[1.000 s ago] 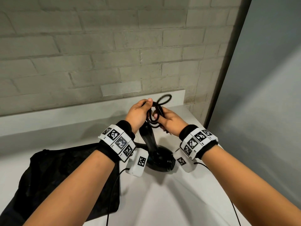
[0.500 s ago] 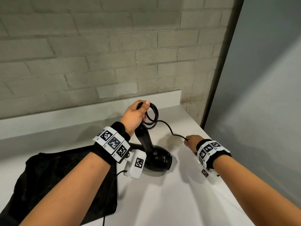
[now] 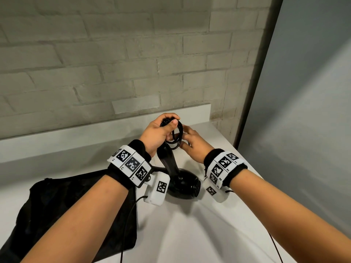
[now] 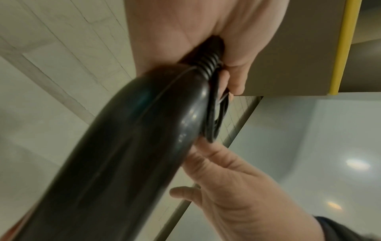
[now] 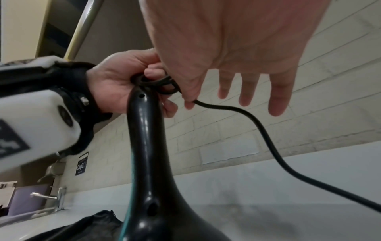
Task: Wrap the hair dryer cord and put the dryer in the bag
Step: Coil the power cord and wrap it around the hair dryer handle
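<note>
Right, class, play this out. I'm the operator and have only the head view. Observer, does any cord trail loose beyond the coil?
Observer: Yes. In the right wrist view the cord leaves the right hand and runs down towards the counter.
Operator: What's the grip?
Observer: A thumb-and-forefinger pinch; the other fingers are straight.
Operator: And the left hand?
Observer: In its wrist view, the left hand grips the ribbed handle end of the dryer.
</note>
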Available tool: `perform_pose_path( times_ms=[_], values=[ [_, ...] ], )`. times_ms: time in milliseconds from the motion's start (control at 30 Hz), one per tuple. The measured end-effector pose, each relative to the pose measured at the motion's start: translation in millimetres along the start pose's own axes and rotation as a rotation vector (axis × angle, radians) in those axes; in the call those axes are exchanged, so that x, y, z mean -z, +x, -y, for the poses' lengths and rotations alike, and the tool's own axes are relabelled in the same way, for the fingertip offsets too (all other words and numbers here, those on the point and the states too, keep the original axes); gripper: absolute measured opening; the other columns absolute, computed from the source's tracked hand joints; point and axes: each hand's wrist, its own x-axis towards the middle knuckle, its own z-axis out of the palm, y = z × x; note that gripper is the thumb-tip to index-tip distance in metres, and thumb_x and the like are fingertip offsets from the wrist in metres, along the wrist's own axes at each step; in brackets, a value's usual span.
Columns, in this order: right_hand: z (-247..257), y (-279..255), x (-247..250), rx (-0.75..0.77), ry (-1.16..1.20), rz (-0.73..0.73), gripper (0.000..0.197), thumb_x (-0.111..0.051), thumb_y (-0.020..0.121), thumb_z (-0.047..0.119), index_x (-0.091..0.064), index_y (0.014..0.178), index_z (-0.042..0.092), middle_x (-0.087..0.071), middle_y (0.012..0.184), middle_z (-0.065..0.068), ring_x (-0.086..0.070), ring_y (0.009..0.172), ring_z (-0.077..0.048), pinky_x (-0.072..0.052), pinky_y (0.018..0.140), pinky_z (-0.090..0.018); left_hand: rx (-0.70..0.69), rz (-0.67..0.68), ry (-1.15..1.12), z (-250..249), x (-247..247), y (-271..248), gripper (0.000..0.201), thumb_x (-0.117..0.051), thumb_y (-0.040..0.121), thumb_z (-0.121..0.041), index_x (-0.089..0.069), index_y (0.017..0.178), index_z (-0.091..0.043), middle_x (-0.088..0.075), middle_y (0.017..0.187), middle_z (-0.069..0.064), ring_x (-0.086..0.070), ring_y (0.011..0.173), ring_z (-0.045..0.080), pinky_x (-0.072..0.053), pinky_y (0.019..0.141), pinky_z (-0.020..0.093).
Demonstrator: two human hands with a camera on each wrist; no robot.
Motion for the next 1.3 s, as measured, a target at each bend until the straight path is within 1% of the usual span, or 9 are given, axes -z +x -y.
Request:
perform_pose_path(
  times_ms=[167,333,467,567,700,833,1067,1200,1300],
  values=[
    [2.1,4.6,10.3,-0.106,0.149,-0.045,0.022,-0.046,0.093,0.006,-0.061,0.108,0.0,-0.067,0.107,-0.017,-0.06,0.099,-0.023,-0.042,0.087,-0.023,0.046,-0.034,-0.065,2.3,-2.6,0.2,0.012,-0.054,0.088,-0.011,-0.06,0.081,-0.018,-0.048,0.044,-0.015,-0.032,0.038,0.002,-0.03,0.041,0.012],
    [15.8,13.8,42.7,-0.148,-0.048,-0.279,0.018,-0.048,0.092,0.015,-0.063,0.092,0.005,-0.045,0.055,0.006,-0.041,0.054,-0.011,-0.032,0.053,-0.022,0.081,-0.08,-0.115,-0.5,-7.8,0.5,0.012,-0.056,0.088,-0.016,-0.062,0.078,-0.014,-0.049,0.045,-0.013,-0.029,0.036,0.002,-0.025,0.039,0.012],
    [39.8,17.2,59.4,-0.087,-0.105,-0.397,0.019,-0.049,0.09,0.017,-0.062,0.088,0.002,-0.054,0.067,-0.005,-0.048,0.069,-0.021,-0.041,0.067,-0.031,0.087,-0.059,-0.025,-0.5,-8.3,3.0,0.01,-0.056,0.089,-0.016,-0.06,0.08,-0.014,-0.036,0.062,-0.002,-0.031,0.037,0.002,-0.026,0.04,0.013],
    [54.1,15.5,59.9,-0.033,-0.067,-0.412,0.016,-0.049,0.09,0.016,-0.058,0.08,0.006,-0.051,0.061,-0.003,-0.045,0.059,-0.018,-0.038,0.062,-0.027,0.106,0.01,0.063,-2.4,-7.5,3.7,0.014,-0.051,0.092,-0.019,-0.061,0.089,-0.008,-0.029,0.058,0.0,-0.029,0.038,0.003,-0.025,0.041,0.016],
    [59.4,9.0,50.7,0.043,0.079,-0.36,0.02,-0.049,0.091,0.014,-0.047,0.071,0.013,-0.038,0.051,0.007,-0.035,0.049,-0.007,-0.029,0.049,-0.014,0.11,-0.041,0.026,-2.3,-5.1,4.4,0.021,-0.047,0.094,-0.02,-0.055,0.076,-0.012,-0.028,0.06,-0.001,-0.03,0.04,0.003,-0.026,0.04,0.017],
    [34.1,-5.1,37.6,0.078,0.059,-0.185,0.03,-0.042,0.094,0.014,-0.038,0.066,0.023,-0.038,0.055,0.007,-0.036,0.053,-0.008,-0.03,0.052,-0.016,0.081,-0.173,-0.04,1.4,-5.6,4.7,0.024,-0.045,0.095,-0.021,-0.049,0.073,-0.014,-0.027,0.058,-0.001,-0.03,0.041,0.005,-0.028,0.039,0.015],
    [-44.4,-26.5,19.9,-0.214,-0.127,0.024,0.018,-0.038,0.096,0.017,-0.043,0.079,0.013,-0.048,0.066,0.001,-0.045,0.067,-0.021,-0.032,0.066,-0.026,0.004,-0.221,-0.141,1.0,-6.5,2.4,0.025,-0.043,0.095,-0.012,-0.047,0.07,-0.014,-0.033,0.063,-0.004,-0.034,0.039,0.001,-0.027,0.039,0.012],
    [-74.5,-34.1,14.0,-0.397,-0.082,-0.017,0.018,-0.042,0.094,0.015,-0.048,0.078,0.009,-0.052,0.083,-0.011,-0.047,0.078,-0.022,-0.035,0.061,-0.017,-0.011,-0.204,-0.089,1.3,-5.2,0.8,0.024,-0.042,0.095,-0.013,-0.049,0.072,-0.013,-0.034,0.063,-0.001,-0.036,0.038,0.002,-0.03,0.039,0.011],
    [-89.3,-32.8,9.4,-0.468,-0.081,-0.035,0.017,-0.047,0.092,0.016,-0.051,0.077,0.011,-0.051,0.091,-0.011,-0.049,0.08,-0.025,-0.033,0.071,-0.022,-0.002,-0.197,-0.058,0.8,-4.4,-0.1,0.023,-0.042,0.096,-0.015,-0.051,0.074,-0.015,-0.036,0.061,0.001,-0.037,0.037,0.002,-0.031,0.04,0.011]
  ],
)
